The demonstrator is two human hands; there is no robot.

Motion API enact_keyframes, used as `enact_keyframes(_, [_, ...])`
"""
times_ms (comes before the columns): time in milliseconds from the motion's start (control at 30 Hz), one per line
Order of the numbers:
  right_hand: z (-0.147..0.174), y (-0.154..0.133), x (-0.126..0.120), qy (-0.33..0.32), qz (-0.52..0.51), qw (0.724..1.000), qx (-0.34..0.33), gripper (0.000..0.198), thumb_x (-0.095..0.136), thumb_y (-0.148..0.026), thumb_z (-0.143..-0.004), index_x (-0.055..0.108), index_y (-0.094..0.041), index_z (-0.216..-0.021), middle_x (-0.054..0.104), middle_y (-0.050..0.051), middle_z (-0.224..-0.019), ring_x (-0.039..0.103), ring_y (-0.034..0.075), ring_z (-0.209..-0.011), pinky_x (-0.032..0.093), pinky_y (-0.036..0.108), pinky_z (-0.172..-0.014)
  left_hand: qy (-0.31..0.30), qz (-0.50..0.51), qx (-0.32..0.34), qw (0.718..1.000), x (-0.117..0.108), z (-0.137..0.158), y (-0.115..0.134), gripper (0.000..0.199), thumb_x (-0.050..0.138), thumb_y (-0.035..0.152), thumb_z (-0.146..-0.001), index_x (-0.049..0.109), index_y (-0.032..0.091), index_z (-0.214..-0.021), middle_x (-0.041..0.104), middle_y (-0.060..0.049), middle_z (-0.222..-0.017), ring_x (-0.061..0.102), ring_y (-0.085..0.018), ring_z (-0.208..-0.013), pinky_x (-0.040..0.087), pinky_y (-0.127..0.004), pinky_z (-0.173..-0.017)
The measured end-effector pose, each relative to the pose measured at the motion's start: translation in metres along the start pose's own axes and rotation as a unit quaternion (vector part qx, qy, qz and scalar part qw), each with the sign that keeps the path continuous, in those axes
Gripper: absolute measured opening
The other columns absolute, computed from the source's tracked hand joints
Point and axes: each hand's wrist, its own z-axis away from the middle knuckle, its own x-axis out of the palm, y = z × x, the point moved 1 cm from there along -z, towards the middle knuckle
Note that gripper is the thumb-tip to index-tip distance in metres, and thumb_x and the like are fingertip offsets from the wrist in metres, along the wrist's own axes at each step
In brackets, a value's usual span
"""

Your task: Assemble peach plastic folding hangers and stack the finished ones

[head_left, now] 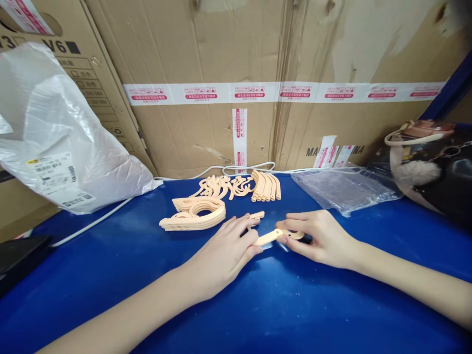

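Observation:
Both hands hold one pale beige plastic piece, which looks like a folding clothes hanger (268,238), just above the blue table. My left hand (230,248) is closed around its left end, and a straight beige bar shows past the fingers. My right hand (319,237) pinches the curved, ring-like end, near a round pivot. Fingers hide much of the piece. To the left of my left hand lies a stack of beige looped hanger bodies (177,223). Behind it are several loose beige hooks (217,186) and a row of curved hanger arms (265,187).
A clear plastic bag (342,189) lies at the back right, beside a dark handbag (442,172). At left stand a white mailing bag (70,137) and a black object (22,260). A white cable (92,223) runs along the back. Cardboard boxes (206,132) wall off the table's (258,305) rear.

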Motion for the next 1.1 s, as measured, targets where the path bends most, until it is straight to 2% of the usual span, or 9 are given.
enact_keyframes(233, [0.001, 0.0, 0.0, -0.013, -0.04, 0.999, 0.015, 0.027, 0.044, -0.032, -0.092, 0.067, -0.019, -0.09, 0.058, 0.0, -0.068, 0.048, 0.01, -0.056, 0.031, 0.022, -0.053, -0.002, -0.013, 0.009, 1.0, 0.002, 0.0, -0.001, 0.026, 0.03, 0.031, -0.1, 0.053, 0.02, -0.096, 0.042, -0.007, -0.142, 0.03, -0.022, -0.136, 0.027, -0.047, -0.112])
enact_keyframes(400, [0.0, -0.001, -0.002, -0.042, -0.003, 0.999, -0.006, 0.028, 0.043, -0.032, -0.092, 0.067, -0.018, -0.09, 0.056, 0.0, -0.068, 0.045, 0.009, -0.053, 0.027, 0.022, -0.051, -0.009, -0.017, 0.005, 1.0, 0.003, 0.001, -0.002, 0.026, 0.031, 0.033, -0.099, 0.054, 0.019, -0.097, 0.041, -0.008, -0.143, 0.028, -0.023, -0.137, 0.027, -0.045, -0.112])
enact_keyframes(500, [0.0, -0.001, -0.006, -0.058, 0.006, 0.998, -0.009, 0.029, 0.042, -0.034, -0.093, 0.066, -0.018, -0.089, 0.056, 0.0, -0.067, 0.046, 0.01, -0.054, 0.028, 0.023, -0.052, -0.007, 0.007, 0.0, 1.0, 0.0, 0.001, -0.001, 0.026, 0.031, 0.034, -0.099, 0.054, 0.021, -0.097, 0.043, -0.006, -0.142, 0.028, -0.022, -0.137, 0.026, -0.045, -0.113])
enact_keyframes(600, [0.0, -0.001, -0.011, -0.081, -0.025, 0.996, 0.004, 0.022, 0.05, -0.035, -0.088, 0.063, -0.017, -0.085, 0.057, -0.001, -0.068, 0.049, 0.01, -0.057, 0.031, 0.022, -0.054, -0.014, 0.056, -0.016, 0.998, -0.004, 0.0, 0.0, 0.026, 0.028, 0.031, -0.1, 0.052, 0.022, -0.094, 0.05, -0.004, -0.136, 0.032, -0.019, -0.136, 0.026, -0.042, -0.113])
enact_keyframes(733, [-0.001, -0.005, -0.02, -0.115, -0.059, 0.992, -0.006, 0.006, 0.056, -0.021, -0.079, 0.061, -0.018, -0.082, 0.057, -0.002, -0.07, 0.051, 0.011, -0.063, 0.036, 0.023, -0.06, 0.007, 0.101, -0.041, 0.994, -0.005, -0.001, -0.001, 0.018, 0.033, 0.022, -0.096, 0.05, 0.022, -0.092, 0.053, -0.003, -0.133, 0.037, -0.019, -0.133, 0.029, -0.042, -0.111])
enact_keyframes(800, [-0.002, -0.007, -0.024, -0.139, -0.072, 0.987, -0.025, 0.009, 0.054, -0.015, -0.079, 0.062, -0.019, -0.081, 0.056, -0.002, -0.071, 0.051, 0.012, -0.068, 0.037, 0.025, -0.066, 0.019, 0.105, -0.049, 0.993, -0.002, -0.001, -0.004, 0.015, 0.04, 0.013, -0.088, 0.051, 0.022, -0.088, 0.051, -0.003, -0.135, 0.037, -0.021, -0.133, 0.031, -0.042, -0.109])
enact_keyframes(933, [-0.002, -0.007, -0.03, -0.18, -0.122, 0.975, -0.04, 0.016, 0.057, -0.013, -0.079, 0.066, -0.021, -0.09, 0.059, 0.001, -0.087, 0.053, 0.014, -0.082, 0.038, 0.029, -0.082, 0.026, 0.126, -0.073, 0.989, 0.003, 0.002, -0.008, 0.039, 0.041, 0.001, -0.072, 0.052, 0.026, -0.1, 0.05, 0.002, -0.136, 0.037, -0.019, -0.133, 0.038, -0.034, -0.104])
enact_keyframes(1033, [-0.002, -0.006, -0.033, -0.187, -0.138, 0.972, -0.046, 0.017, 0.058, -0.015, -0.079, 0.068, -0.022, -0.09, 0.055, 0.005, -0.11, 0.05, 0.017, -0.102, 0.035, 0.031, -0.091, 0.042, 0.137, -0.078, 0.987, 0.004, 0.002, -0.009, 0.044, 0.043, 0.004, -0.073, 0.049, 0.028, -0.109, 0.051, 0.003, -0.134, 0.04, -0.016, -0.131, 0.041, -0.029, -0.101])
enact_keyframes(1100, [-0.001, -0.004, -0.034, -0.179, -0.134, 0.973, -0.053, 0.014, 0.058, -0.018, -0.081, 0.069, -0.023, -0.088, 0.045, 0.005, -0.127, 0.041, 0.02, -0.117, 0.033, 0.033, -0.096, 0.057, 0.139, -0.07, 0.986, 0.004, 0.002, -0.009, 0.037, 0.046, 0.01, -0.079, 0.047, 0.029, -0.112, 0.052, 0.003, -0.132, 0.043, -0.014, -0.128, 0.041, -0.027, -0.101])
